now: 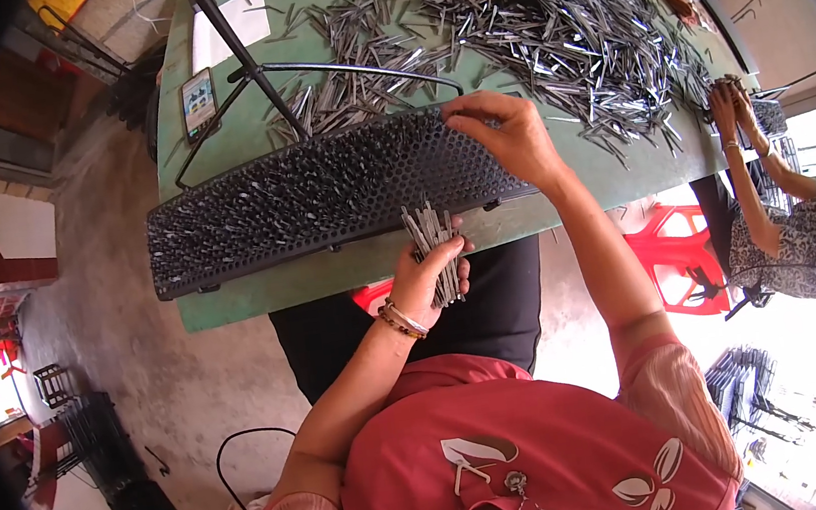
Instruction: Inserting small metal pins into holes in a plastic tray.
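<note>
A long black rack (439,169) with rows of round holes lies along the near edge of the green table. Thin dark strips (261,201) stand upright, densely packed, in its left and middle part, while the holes toward the right show bare. Just in front of the rack, my left hand (430,268) is closed around a bundle of thin grey metal strips (443,251). My right hand (507,133) is over the rack's right part, thumb and forefinger pinched at its far edge; whatever is between them is too small to make out.
A big pile of loose strips (573,25) spreads over the green table (233,310). A black metal frame (251,71) rises behind the rack, near a phone (199,102) and white paper (231,28). At right, another person (794,241) works beside a red stool (675,260).
</note>
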Demonstrator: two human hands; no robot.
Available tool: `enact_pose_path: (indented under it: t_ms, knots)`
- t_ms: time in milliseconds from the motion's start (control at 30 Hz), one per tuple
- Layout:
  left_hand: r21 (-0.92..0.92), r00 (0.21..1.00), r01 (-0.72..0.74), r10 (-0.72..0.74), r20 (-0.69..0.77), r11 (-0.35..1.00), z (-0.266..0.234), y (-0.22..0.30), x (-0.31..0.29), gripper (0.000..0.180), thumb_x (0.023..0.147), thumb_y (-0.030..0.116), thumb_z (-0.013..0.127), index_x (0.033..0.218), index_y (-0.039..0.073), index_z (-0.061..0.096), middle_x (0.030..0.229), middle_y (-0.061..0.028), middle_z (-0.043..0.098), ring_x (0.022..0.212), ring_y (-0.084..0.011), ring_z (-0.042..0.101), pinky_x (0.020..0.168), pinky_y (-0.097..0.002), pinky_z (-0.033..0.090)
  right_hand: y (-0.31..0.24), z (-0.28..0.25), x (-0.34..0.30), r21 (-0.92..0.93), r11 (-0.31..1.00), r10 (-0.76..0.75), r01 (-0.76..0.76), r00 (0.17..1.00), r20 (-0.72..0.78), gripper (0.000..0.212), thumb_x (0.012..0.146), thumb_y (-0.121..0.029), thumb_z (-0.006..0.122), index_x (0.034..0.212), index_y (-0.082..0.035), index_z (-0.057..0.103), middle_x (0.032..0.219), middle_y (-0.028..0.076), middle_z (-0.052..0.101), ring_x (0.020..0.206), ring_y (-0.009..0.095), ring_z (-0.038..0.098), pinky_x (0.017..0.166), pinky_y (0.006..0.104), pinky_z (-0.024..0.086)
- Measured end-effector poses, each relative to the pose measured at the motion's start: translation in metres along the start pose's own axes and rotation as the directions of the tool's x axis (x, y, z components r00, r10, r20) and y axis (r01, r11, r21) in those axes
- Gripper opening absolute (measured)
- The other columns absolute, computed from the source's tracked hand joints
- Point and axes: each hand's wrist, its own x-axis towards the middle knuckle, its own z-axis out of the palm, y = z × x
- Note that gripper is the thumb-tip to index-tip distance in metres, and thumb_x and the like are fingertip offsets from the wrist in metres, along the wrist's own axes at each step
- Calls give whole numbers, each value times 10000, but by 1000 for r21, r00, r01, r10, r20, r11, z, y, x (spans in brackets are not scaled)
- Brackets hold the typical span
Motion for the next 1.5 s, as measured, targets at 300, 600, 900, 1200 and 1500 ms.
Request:
enact_pose_path:
  t_ms: [300,600,900,1200,1500]
  knots:
    - [-28,1000,1,0,30,1000,-2,-2,1,340,837,121,623,1153,46,522,858,-80,604,622,-123,573,478,-275,484,12,10,15,-70,985,-155,158,987,51,170,817,-47,642,984,-24,666,945,106,668,836,208,642,768,299,503]
    - [-22,999,15,-14,35,1000,-2,-2,3,341,843,130,624,1159,54,521,865,-74,598,630,-122,573,482,-271,485,19,15,17,-37,987,-154,155,988,23,173,820,-53,644,990,-26,662,943,101,672,839,201,640,766,287,497]
    - [-117,999,-42,43,5,992,-4,-2,2,284,869,187,612,1122,82,539,862,-52,588,626,-112,564,478,-258,481,9,6,4,332,928,139,-171,983,120,213,829,-84,673,1022,5,659,883,64,682,787,112,627,727,266,506]
    - [-91,997,-54,48,-65,994,3,3,0,235,854,203,626,1030,67,551,857,-43,595,611,-114,566,458,-259,474,-14,4,-24,210,894,261,-395,842,472,267,802,-77,711,1037,34,653,844,58,677,789,85,616,725,230,505]
    - [30,984,-108,111,-141,994,0,-7,2,165,820,153,636,916,31,578,748,-47,603,535,-119,565,426,-260,473,-7,3,-29,114,947,199,-300,826,527,231,787,-102,727,990,-1,682,831,50,689,756,77,608,689,243,495]
